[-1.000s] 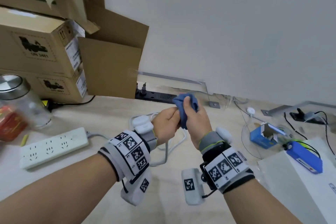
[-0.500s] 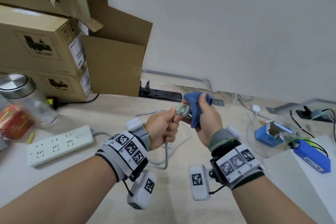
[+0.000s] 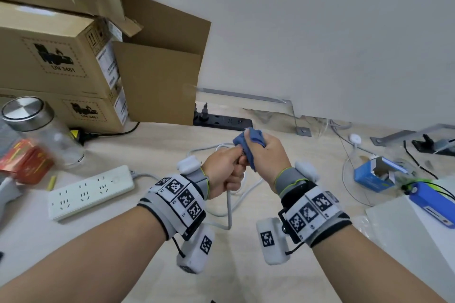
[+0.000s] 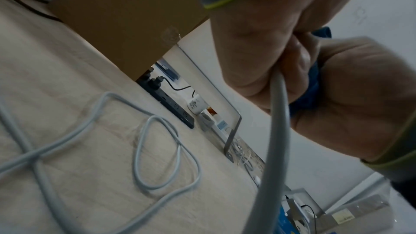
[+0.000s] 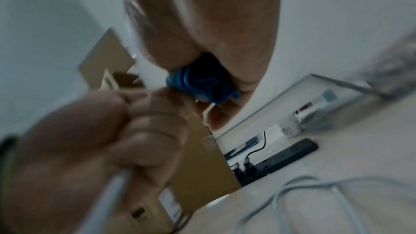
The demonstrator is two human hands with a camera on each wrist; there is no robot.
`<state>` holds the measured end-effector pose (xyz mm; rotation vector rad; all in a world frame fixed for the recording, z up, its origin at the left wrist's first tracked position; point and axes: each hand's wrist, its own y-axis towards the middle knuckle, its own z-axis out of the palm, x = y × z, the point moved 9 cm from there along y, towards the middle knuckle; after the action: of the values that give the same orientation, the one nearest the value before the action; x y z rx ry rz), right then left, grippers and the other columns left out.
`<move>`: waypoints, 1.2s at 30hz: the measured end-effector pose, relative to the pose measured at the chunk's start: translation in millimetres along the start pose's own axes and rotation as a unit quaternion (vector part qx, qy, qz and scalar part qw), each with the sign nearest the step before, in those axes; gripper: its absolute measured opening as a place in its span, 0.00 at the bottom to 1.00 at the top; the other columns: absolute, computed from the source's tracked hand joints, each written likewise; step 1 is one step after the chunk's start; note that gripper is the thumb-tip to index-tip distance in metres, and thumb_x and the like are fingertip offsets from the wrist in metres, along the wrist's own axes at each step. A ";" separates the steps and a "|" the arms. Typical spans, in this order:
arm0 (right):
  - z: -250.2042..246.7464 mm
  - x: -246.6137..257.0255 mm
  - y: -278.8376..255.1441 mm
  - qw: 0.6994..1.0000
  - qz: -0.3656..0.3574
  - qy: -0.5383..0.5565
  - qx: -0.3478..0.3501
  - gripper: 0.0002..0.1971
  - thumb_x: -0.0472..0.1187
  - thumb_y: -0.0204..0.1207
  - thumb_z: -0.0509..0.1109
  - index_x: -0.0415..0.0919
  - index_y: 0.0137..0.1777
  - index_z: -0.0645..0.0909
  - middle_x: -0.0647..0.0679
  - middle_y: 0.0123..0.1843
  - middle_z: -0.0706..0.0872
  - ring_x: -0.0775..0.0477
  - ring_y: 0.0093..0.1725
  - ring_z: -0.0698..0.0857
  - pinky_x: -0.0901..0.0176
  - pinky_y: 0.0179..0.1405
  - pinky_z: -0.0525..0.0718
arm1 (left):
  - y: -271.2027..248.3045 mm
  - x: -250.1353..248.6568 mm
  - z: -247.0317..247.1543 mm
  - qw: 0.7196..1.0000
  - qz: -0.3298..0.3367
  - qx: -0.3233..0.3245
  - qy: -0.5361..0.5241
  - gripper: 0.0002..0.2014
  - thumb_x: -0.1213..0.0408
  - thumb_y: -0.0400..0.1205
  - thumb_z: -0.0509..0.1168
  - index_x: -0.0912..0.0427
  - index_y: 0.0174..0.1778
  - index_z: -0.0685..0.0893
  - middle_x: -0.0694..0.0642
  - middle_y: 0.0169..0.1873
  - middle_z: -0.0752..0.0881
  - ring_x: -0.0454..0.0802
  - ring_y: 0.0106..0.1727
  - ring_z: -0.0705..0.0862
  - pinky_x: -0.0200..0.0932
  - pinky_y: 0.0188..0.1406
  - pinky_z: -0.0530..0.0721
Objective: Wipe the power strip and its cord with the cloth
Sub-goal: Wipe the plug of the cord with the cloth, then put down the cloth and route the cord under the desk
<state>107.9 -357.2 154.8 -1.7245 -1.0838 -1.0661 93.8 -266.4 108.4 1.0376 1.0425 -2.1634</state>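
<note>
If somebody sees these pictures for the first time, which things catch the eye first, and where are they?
First the two hands raised together mid-scene: the right hand grips a bunched blue cloth, while the left hand holds the pale grey cord, which hangs down to loose loops on the table. Next, the white power strip lying at the left, and the stacked cardboard boxes behind it.
</note>
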 end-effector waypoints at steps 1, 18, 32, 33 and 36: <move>1.0 4.3 -0.4 1.000 -0.018 -0.005 0.007 0.18 0.50 0.84 0.61 0.42 0.37 0.83 0.53 0.19 0.78 0.59 0.17 0.75 0.71 0.17 0.72 | 0.3 -2.2 1.6 1.000 0.009 -0.002 0.010 0.20 0.54 0.87 0.46 0.53 0.28 0.64 0.46 0.16 0.59 0.43 0.18 0.52 0.34 0.17 0.51; -36.5 -74.9 15.2 0.980 0.129 0.033 -0.147 0.18 0.49 0.81 0.60 0.35 0.38 0.70 0.39 0.32 0.68 0.46 0.34 0.67 0.55 0.35 0.68 | 23.5 78.9 -80.5 0.975 -0.040 -0.196 0.102 0.14 0.66 0.84 0.59 0.67 0.35 0.83 0.60 0.31 0.82 0.50 0.28 0.81 0.38 0.24 0.82; 18.7 -102.6 -1.2 0.988 0.148 0.044 0.031 0.04 0.40 0.79 0.69 0.50 0.45 0.82 0.41 0.50 0.87 0.38 0.52 0.85 0.41 0.55 0.84 | 11.1 100.9 -101.8 0.970 -0.127 -0.209 0.011 0.19 0.56 0.86 0.58 0.72 0.54 0.80 0.64 0.41 0.86 0.58 0.37 0.84 0.46 0.41 0.85; 25.7 -101.5 -2.2 0.987 0.146 0.051 0.043 0.04 0.39 0.79 0.69 0.50 0.45 0.82 0.41 0.49 0.87 0.37 0.52 0.85 0.40 0.55 0.84 | 8.4 95.5 -102.2 0.974 -0.118 -0.192 0.010 0.21 0.53 0.85 0.57 0.71 0.55 0.81 0.64 0.44 0.87 0.58 0.40 0.85 0.47 0.44 0.85; 47.9 -98.1 -5.6 0.983 0.145 0.069 0.088 0.05 0.35 0.78 0.69 0.46 0.45 0.82 0.40 0.44 0.86 0.38 0.47 0.83 0.45 0.46 0.83 | -3.3 80.7 -99.3 0.986 -0.103 -0.128 0.006 0.28 0.41 0.83 0.52 0.62 0.57 0.84 0.59 0.51 0.89 0.56 0.52 0.87 0.50 0.59 0.83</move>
<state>86.8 -335.0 49.9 -1.5845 -0.7862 -0.8649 86.3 -193.4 3.5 0.8556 1.4468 -2.1091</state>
